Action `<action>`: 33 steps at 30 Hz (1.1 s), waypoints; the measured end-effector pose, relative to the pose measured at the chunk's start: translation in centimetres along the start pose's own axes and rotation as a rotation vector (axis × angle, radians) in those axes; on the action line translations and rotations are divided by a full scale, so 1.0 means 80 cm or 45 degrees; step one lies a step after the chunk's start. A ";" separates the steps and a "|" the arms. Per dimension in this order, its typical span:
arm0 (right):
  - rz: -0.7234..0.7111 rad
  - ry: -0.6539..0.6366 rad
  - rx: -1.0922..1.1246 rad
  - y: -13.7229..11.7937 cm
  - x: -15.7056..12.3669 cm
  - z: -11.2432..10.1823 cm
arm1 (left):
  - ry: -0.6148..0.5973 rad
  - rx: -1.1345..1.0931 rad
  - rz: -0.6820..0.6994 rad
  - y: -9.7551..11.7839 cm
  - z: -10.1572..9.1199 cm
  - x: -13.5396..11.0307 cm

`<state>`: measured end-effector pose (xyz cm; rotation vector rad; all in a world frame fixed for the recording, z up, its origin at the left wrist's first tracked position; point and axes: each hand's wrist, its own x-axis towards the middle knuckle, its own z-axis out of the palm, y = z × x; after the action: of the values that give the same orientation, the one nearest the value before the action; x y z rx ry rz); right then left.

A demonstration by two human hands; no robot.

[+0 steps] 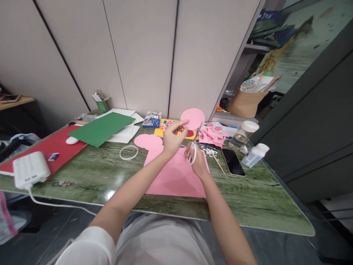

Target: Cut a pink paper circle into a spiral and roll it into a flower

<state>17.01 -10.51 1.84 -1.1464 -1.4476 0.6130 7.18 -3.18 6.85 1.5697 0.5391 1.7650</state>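
Note:
My left hand pinches the lower left edge of a round pink paper circle, raised above the table. In my right hand is a pair of scissors with white handles, its blades pointing up by the circle's right edge. Whether the blades touch the paper I cannot tell. Beneath both hands lies a large pink paper sheet. Two more pink circles rest at its upper left corner, overlapping. Pink paper scraps are heaped to the right of the raised circle.
Green paper and red paper lie on the left, with a white power bank and its cable. A white ring is left of the pink sheet. A phone, a clear jar and a white bottle stand right.

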 end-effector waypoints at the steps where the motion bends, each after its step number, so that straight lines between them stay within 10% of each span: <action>1: -0.001 -0.002 0.000 0.000 0.000 0.000 | -0.001 -0.010 0.005 0.000 0.000 0.000; 33: 0.012 -0.014 0.015 -0.002 -0.001 -0.001 | -0.003 0.011 0.066 -0.001 0.001 -0.003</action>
<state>17.02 -10.65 1.99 -1.1427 -1.4471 0.6342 7.25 -3.30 6.65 1.6047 0.5098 1.8012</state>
